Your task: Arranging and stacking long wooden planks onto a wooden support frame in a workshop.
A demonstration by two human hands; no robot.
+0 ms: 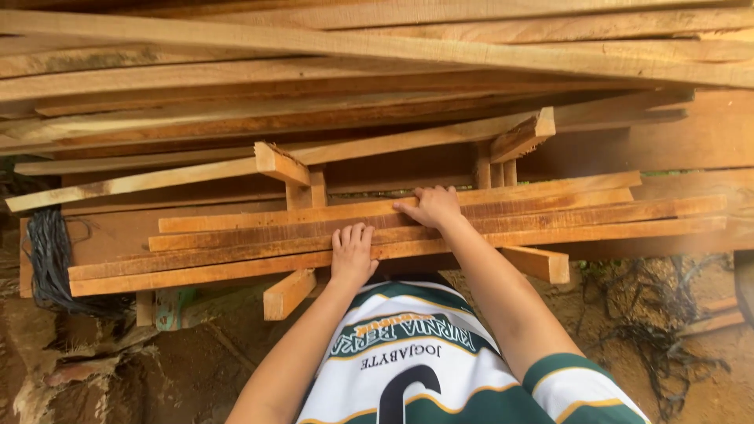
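Single head view, looking steeply down, close over wooden slats [408,228].

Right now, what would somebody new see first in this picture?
First, two bare hands pressed flat on a row of long wooden slats in the middle: the left hand nearer the body, the right hand farther up. Behind them a big pile of rough planks fills the top, and black cords hang at the left.
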